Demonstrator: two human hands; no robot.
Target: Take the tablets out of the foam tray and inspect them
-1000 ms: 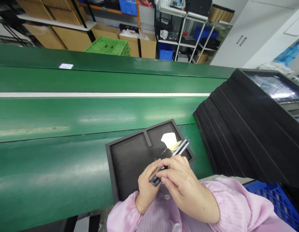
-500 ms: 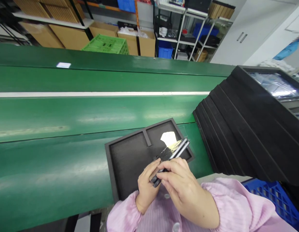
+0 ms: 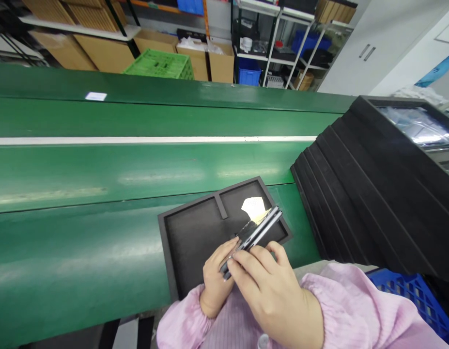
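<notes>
Green counter [image 3: 82, 169] across the room, cardboard boxes [image 3: 221, 65] and a green crate [image 3: 161, 64] beyond; stacked black trays [image 3: 358, 203] to the right. Slim silver-edged object [image 3: 262, 229] was held tilted over a single black tray [image 3: 195, 232], close to the person's front. Left hand [image 3: 219, 271]: fingers clamped on its lower end. Right hand [image 3: 273, 295]: fingertips against the near edge, other fingers slightly spread; I couldn't tell whether they gripped.

The single camera sits on the person's head and looks forward and down. The left hand [image 3: 217, 277] and right hand [image 3: 277, 295] appear near it, low in view; the green surface [image 3: 82, 169] spans the middle, and the shelving [image 3: 258, 7] stands far off along the top edge.
</notes>
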